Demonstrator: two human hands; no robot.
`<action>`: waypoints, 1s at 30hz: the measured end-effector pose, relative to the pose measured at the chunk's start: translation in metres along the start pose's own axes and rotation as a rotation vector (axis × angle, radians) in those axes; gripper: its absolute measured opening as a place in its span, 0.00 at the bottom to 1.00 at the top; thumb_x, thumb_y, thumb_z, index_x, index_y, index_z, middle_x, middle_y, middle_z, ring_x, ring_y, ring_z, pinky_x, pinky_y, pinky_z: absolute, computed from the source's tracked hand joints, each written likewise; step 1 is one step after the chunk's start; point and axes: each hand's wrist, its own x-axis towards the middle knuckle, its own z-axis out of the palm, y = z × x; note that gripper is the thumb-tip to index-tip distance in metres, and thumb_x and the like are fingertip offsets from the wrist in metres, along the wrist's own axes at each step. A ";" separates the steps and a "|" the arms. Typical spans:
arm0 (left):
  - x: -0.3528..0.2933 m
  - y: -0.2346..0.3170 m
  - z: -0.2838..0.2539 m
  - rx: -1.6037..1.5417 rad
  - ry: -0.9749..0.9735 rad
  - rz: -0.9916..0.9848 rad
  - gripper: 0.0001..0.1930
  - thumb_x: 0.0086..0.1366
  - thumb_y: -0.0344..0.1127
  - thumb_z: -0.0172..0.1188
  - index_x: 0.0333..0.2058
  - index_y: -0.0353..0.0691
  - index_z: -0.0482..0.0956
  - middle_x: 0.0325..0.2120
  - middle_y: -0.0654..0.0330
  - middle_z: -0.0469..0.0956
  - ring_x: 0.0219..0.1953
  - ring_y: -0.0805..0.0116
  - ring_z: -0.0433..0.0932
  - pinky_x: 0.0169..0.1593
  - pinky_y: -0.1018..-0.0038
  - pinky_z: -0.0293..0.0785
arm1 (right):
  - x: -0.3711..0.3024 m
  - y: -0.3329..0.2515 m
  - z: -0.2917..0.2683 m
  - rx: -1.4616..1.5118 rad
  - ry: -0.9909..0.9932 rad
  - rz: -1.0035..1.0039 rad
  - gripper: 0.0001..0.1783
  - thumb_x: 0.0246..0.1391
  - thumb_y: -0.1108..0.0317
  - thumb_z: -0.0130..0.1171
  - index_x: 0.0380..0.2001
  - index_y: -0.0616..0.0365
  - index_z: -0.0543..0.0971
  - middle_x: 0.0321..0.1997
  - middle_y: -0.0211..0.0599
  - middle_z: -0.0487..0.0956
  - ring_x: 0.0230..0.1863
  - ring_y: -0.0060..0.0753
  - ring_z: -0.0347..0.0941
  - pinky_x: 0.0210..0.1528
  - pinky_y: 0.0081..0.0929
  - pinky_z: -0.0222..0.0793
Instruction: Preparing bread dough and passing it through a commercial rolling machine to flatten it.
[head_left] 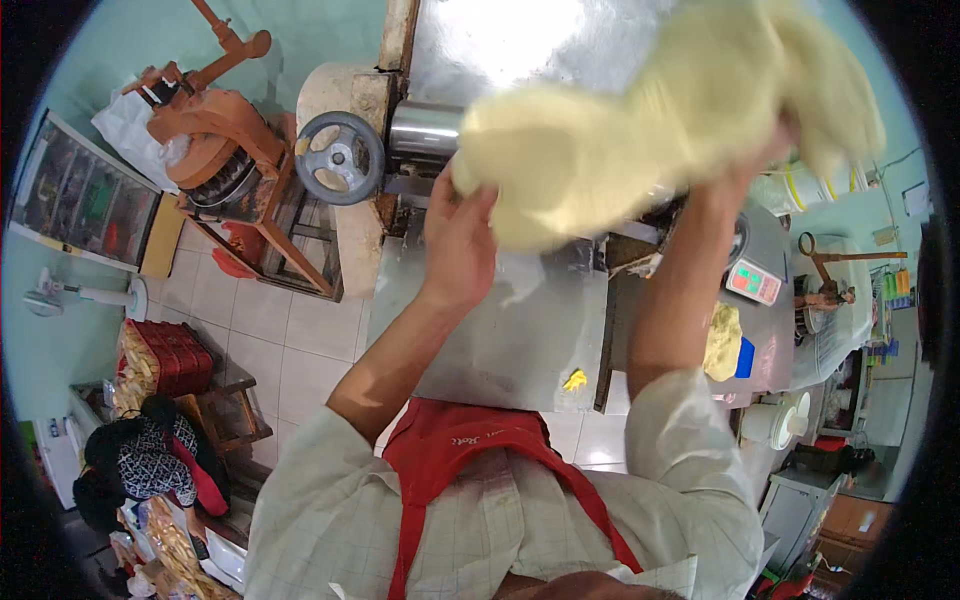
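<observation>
A big sheet of pale yellow dough (pixel 640 120) hangs lifted in the air above a steel dough-rolling machine (pixel 520 330). My left hand (pixel 458 235) grips the dough's lower left edge. My right hand (pixel 745 170) holds it from underneath at the right, mostly hidden by the dough. The machine's steel roller (pixel 425 130) and grey handwheel (pixel 340 158) lie just left of the dough. A small yellow dough scrap (pixel 575 380) sits on the steel tray near its front edge.
An orange hand-cranked machine (pixel 215 150) stands at the left on a tiled floor (pixel 270 320). A digital scale (pixel 755 280) and another dough lump (pixel 722 340) sit on the right. A red crate (pixel 175 355), a fan (pixel 90 295) and a person in patterned clothes (pixel 150 460) are lower left.
</observation>
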 end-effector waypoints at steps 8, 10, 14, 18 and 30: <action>0.011 0.053 -0.021 1.079 -0.058 0.635 0.26 0.67 0.29 0.65 0.62 0.38 0.70 0.62 0.50 0.71 0.64 0.62 0.69 0.65 0.63 0.67 | 0.058 -0.009 0.206 -0.366 -0.330 -0.317 0.45 0.50 0.31 0.59 0.51 0.66 0.81 0.51 0.55 0.85 0.53 0.53 0.83 0.53 0.47 0.79; 0.027 0.081 -0.025 1.340 -0.022 0.887 0.16 0.65 0.31 0.64 0.51 0.34 0.79 0.54 0.49 0.76 0.55 0.54 0.74 0.61 0.63 0.67 | 0.067 -0.005 0.230 -0.405 -0.309 -0.337 0.45 0.49 0.31 0.60 0.51 0.67 0.81 0.50 0.55 0.85 0.53 0.52 0.83 0.54 0.47 0.79; 0.066 0.126 -0.067 1.758 0.149 1.016 0.16 0.64 0.36 0.63 0.50 0.39 0.80 0.52 0.52 0.77 0.54 0.49 0.73 0.60 0.57 0.65 | 0.101 -0.011 0.229 -0.270 -0.722 -0.190 0.48 0.51 0.27 0.58 0.59 0.59 0.75 0.60 0.53 0.78 0.59 0.56 0.77 0.57 0.53 0.75; 0.082 0.116 -0.078 1.832 0.295 0.890 0.18 0.67 0.42 0.59 0.52 0.45 0.80 0.52 0.53 0.76 0.55 0.50 0.71 0.61 0.55 0.61 | 0.193 -0.023 0.174 -0.409 -0.825 -0.208 0.41 0.61 0.34 0.51 0.73 0.40 0.67 0.77 0.58 0.61 0.73 0.73 0.58 0.71 0.69 0.56; 0.085 0.115 -0.086 1.798 0.249 0.926 0.19 0.70 0.45 0.58 0.53 0.42 0.79 0.51 0.51 0.75 0.54 0.49 0.70 0.60 0.57 0.60 | 0.142 -0.048 0.230 -0.318 -0.416 -0.277 0.48 0.56 0.21 0.47 0.77 0.22 0.56 0.85 0.45 0.39 0.82 0.71 0.35 0.73 0.84 0.35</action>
